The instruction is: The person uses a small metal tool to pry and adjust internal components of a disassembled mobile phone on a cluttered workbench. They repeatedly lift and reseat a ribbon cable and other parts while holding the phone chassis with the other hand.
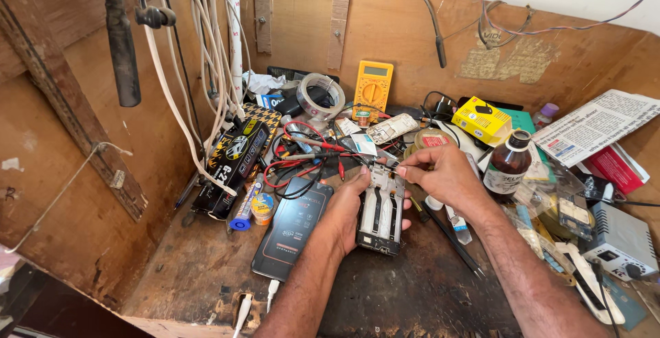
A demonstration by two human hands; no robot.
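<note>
Steadying an opened phone chassis (380,213) on the workbench (426,290), the left hand (347,211) clasps its left edge. Its long axis runs away from the person. The right hand (440,176) pinches closed at its top end, contents unclear.

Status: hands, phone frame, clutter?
Left hand grips opened phone frame from the side. Right hand pinches at its top edge. Black smartphone lies alongside, brown bottle close right.

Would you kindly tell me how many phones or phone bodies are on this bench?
2: an opened phone frame held by the left hand, and a black phone lying beside it. Clutter may hide others.
</note>
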